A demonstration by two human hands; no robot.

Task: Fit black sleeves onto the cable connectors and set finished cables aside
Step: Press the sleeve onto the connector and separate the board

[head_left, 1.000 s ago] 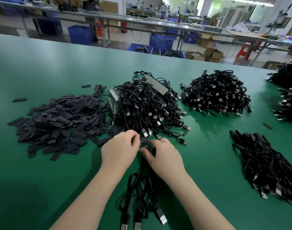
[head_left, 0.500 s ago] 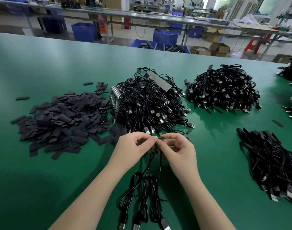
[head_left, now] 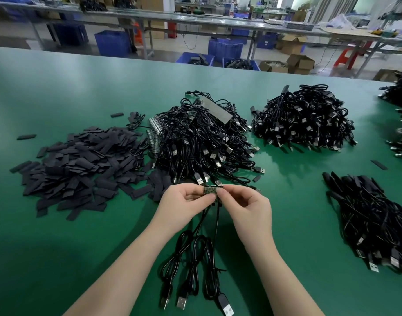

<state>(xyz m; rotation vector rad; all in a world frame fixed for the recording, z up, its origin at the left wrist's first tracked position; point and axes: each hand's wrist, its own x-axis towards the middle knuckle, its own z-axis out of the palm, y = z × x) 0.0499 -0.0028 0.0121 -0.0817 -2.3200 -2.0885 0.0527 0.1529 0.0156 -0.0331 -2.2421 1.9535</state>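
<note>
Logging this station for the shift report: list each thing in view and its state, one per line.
Left hand: pinching the connector strip.
Right hand: pinching the same strip's other end.
Connector strip: held above the table, bare, no sleeve on.
Three held cables: bundled, hanging to the table.
Sleeve pile: loose, flat.
Middle cable heap: tangled.
Right cable pile: set aside.

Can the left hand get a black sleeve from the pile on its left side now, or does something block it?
Probably yes, but not at once. The pile of black sleeves lies uncovered just left of the left hand. However, this hand, together with the right hand, pinches the connector strip, so it must release first.
</note>
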